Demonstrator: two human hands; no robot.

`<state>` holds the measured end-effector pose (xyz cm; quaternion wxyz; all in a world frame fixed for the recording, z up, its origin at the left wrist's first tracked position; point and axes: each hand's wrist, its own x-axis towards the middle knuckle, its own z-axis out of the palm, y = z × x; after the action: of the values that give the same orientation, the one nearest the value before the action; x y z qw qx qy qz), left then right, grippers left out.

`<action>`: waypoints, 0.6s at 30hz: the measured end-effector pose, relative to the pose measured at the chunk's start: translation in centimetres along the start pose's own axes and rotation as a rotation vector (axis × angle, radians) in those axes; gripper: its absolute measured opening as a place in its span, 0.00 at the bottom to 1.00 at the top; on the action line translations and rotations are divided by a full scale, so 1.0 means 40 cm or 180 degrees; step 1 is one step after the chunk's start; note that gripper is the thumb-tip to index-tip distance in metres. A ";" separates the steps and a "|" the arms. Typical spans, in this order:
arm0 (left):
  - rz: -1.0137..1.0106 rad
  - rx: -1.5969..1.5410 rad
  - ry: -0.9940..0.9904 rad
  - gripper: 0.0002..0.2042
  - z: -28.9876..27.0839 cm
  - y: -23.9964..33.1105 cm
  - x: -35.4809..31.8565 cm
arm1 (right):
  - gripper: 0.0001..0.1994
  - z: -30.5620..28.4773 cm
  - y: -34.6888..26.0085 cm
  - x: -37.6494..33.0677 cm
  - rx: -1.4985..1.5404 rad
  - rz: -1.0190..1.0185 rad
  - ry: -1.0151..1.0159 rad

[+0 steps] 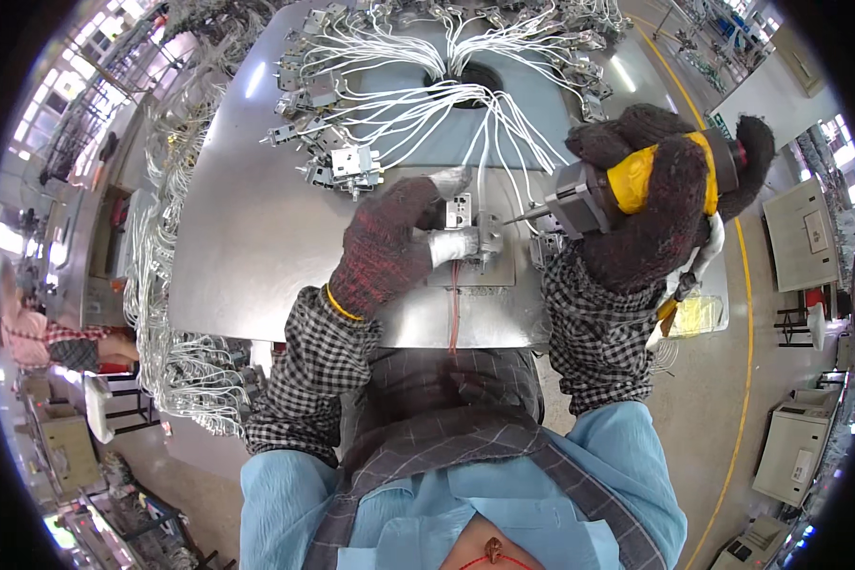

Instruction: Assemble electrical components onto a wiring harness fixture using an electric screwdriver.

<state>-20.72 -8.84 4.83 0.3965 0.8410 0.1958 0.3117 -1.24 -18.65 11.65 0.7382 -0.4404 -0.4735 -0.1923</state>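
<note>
My left hand [394,242], in a dark knit glove with white fingertips, presses on a small grey connector block [462,211] that sits in a fixture plate [496,271] near the front edge of the metal table. My right hand [655,204], also gloved, grips a power screwdriver [627,185] with a yellow band and a grey head. Its thin bit points left toward the connector block. White wires [489,133] run from the block up to a round hole in the table. A red wire [454,309] hangs down from the fixture.
The steel table [247,237] carries several more connector blocks [351,166] with white wire bundles fanning from the hole [470,85]. Wire harnesses [175,370] hang off its left edge. Another person [38,332] stands far left. Grey machines [798,442] line the right, past a yellow floor line.
</note>
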 end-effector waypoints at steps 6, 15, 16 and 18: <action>0.0099 0.0269 -0.0517 0.29 0.049 0.049 0.050 | 0.20 0.000 -0.014 0.001 0.1046 0.0680 0.0391; 0.0030 0.0853 -0.1056 0.31 -0.037 -0.016 0.033 | 0.36 0.054 -0.052 -0.035 0.1150 0.1005 0.0131; -0.0001 0.0920 -0.1147 0.31 -0.034 -0.008 0.038 | 0.36 0.056 -0.052 -0.038 0.1113 0.0980 0.0054; -0.0045 0.0984 -0.1220 0.32 -0.032 0.014 0.046 | 0.37 0.058 -0.050 -0.044 0.1065 0.0982 0.0047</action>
<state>-20.20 -7.41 6.60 0.2952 0.9341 0.1682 0.1100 -4.72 -18.04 11.45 0.8250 -0.3776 -0.4205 0.0008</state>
